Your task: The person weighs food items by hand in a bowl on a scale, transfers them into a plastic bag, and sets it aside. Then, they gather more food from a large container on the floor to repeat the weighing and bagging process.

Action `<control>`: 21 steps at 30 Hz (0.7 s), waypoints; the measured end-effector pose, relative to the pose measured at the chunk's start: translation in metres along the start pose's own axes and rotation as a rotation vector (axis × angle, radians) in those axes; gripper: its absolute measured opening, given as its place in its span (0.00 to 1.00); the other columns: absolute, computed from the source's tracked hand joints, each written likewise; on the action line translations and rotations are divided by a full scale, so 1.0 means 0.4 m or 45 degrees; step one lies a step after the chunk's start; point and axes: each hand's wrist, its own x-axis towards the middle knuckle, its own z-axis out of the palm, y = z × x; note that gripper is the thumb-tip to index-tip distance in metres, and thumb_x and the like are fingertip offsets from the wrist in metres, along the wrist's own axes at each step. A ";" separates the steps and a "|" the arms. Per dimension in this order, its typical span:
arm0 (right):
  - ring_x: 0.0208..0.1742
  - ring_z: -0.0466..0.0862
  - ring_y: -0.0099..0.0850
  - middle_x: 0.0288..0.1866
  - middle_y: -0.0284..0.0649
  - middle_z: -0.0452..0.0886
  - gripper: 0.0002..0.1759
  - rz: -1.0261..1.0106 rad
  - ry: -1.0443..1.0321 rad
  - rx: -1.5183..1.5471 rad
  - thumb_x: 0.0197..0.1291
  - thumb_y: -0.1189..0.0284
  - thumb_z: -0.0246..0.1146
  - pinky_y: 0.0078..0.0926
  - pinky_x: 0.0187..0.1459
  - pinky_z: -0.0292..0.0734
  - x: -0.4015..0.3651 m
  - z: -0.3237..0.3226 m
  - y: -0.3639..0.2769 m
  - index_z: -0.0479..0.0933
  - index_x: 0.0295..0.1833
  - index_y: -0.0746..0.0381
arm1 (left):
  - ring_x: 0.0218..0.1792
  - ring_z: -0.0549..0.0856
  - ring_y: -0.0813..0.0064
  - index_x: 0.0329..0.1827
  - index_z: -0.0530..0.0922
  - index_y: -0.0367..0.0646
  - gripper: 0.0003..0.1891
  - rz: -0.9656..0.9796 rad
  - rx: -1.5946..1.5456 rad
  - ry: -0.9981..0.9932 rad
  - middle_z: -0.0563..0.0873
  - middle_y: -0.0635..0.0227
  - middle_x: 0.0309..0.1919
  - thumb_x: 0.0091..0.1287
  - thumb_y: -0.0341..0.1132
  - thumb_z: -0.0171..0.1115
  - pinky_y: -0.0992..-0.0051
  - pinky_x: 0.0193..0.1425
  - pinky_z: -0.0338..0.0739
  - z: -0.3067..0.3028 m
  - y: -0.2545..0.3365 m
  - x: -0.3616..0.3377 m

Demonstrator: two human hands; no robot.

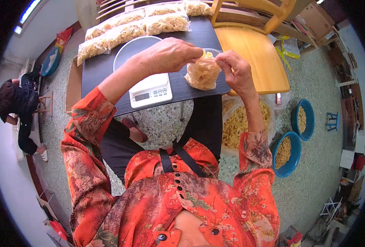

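A clear plastic bag (202,75) filled with pale dried food pieces stands at the front right of the dark table (182,88). My left hand (172,54) is closed in a pinch on the left side of the bag's mouth. On the opposite side, my right hand (236,71) pinches the mouth between thumb and fingers. Some yellowish pieces show at the top of the bag, between the hands. Left of the bag is a white digital kitchen scale (151,92) with a large round tray (125,57), partly hidden beneath my left forearm.
Several filled bags (127,31) line the table's back. A wooden chair (252,57) adjoins its right side. On the floor at right are a large bag of dried pieces (240,127) and two blue basins (299,158). Another person (22,107) sits at far left.
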 end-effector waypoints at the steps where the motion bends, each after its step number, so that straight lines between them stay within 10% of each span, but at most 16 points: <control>1: 0.40 0.85 0.41 0.37 0.43 0.84 0.04 -0.005 -0.001 0.001 0.62 0.80 0.68 0.32 0.45 0.81 0.001 -0.003 0.003 0.81 0.42 0.65 | 0.39 0.83 0.43 0.41 0.74 0.40 0.09 -0.002 0.003 0.003 0.82 0.53 0.33 0.73 0.37 0.61 0.51 0.42 0.76 0.000 0.003 0.001; 10: 0.42 0.86 0.42 0.38 0.44 0.85 0.06 0.066 0.042 0.176 0.62 0.80 0.68 0.33 0.43 0.82 -0.003 -0.009 -0.024 0.80 0.43 0.65 | 0.40 0.84 0.47 0.45 0.77 0.39 0.08 0.118 -0.132 0.320 0.81 0.54 0.40 0.68 0.32 0.64 0.53 0.42 0.77 0.005 0.016 0.008; 21: 0.38 0.86 0.47 0.36 0.48 0.83 0.04 0.121 -0.111 -0.169 0.66 0.76 0.65 0.36 0.38 0.81 0.000 -0.007 -0.030 0.79 0.45 0.61 | 0.40 0.85 0.47 0.46 0.79 0.39 0.13 -0.068 -0.396 0.062 0.83 0.56 0.33 0.68 0.38 0.68 0.57 0.42 0.79 0.014 0.010 0.025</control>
